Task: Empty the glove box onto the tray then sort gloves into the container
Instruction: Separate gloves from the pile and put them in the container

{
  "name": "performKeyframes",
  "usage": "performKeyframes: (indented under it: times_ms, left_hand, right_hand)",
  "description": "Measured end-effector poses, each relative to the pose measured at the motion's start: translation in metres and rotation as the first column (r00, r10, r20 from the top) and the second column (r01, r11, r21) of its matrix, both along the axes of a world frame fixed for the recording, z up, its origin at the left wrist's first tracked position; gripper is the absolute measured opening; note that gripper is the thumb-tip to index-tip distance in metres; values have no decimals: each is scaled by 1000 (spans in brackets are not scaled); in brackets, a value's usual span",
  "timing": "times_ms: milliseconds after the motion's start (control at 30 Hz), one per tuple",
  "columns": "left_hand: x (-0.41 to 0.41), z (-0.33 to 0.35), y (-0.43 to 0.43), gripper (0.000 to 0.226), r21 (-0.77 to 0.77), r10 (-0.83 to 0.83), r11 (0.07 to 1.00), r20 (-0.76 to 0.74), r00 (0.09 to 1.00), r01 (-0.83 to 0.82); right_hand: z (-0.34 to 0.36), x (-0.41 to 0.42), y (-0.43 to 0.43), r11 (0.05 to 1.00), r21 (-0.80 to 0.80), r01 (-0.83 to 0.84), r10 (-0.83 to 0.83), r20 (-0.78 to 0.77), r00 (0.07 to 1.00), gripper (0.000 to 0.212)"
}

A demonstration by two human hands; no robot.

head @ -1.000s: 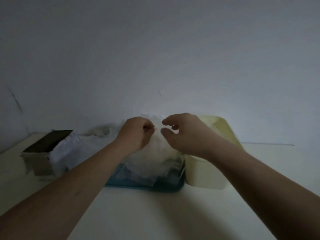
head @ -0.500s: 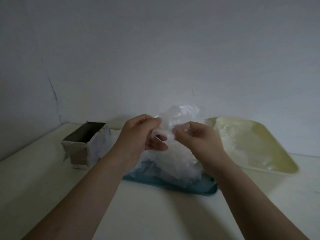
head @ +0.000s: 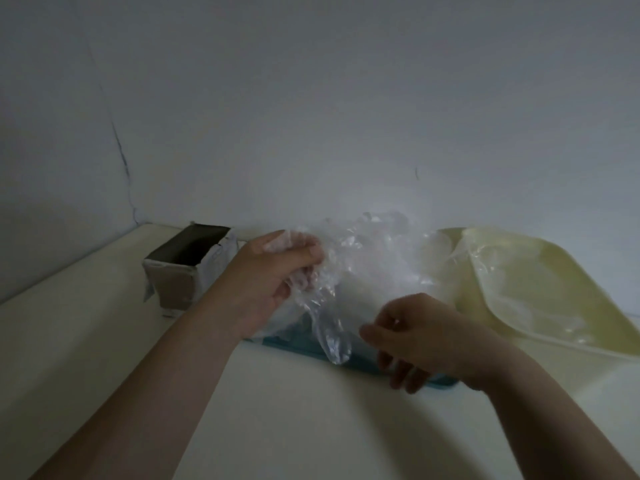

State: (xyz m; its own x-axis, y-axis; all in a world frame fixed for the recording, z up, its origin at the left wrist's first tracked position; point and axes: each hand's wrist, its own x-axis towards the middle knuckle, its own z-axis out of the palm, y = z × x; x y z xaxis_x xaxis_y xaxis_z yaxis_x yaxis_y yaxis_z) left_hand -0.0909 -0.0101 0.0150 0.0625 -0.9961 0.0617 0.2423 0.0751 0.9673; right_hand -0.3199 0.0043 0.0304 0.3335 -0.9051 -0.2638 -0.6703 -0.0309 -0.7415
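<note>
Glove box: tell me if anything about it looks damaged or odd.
Yes. The glove box stands open-topped left of the tray, its edges ragged, a torn strip hanging at its near left corner.

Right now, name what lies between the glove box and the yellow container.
The teal tray heaped with clear gloves, seen in the head view.

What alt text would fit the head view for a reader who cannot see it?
A left hand grips a clear plastic glove above a teal tray heaped with gloves; the right hand hovers beside it, fingers curled. An open glove box stands left, a pale yellow container right.
</note>
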Motion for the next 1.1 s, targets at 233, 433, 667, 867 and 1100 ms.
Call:
performKeyframes:
  times_ms: [233, 433, 667, 867, 1100]
  left_hand:
    - [4, -7, 1, 16, 25, -243, 961, 543, 804, 274]
    - [18, -3, 4, 29, 6, -283, 950, 440, 852, 312]
    - [50, -16, -19, 17, -145, 317, 946, 602, 733, -291]
    - [45, -49, -26, 49, 37, 26, 973, 963, 269, -226]
    - [48, -62, -30, 16, 34, 10, 979, 976, 216, -201]
  right_hand:
    - [27, 14, 3, 796, -602, -56, 88, 24, 996, 65]
    - [-5, 43, -30, 932, -322, -163, 235, 198, 952, 58]
    - [-26, 50, -42, 986, -165, -14, 64, 305, 950, 20]
    - [-39, 49, -47, 982, -190, -5, 64, 306, 950, 53]
    - [-42, 40, -51, 984, -167, -58, 108, 307, 946, 14]
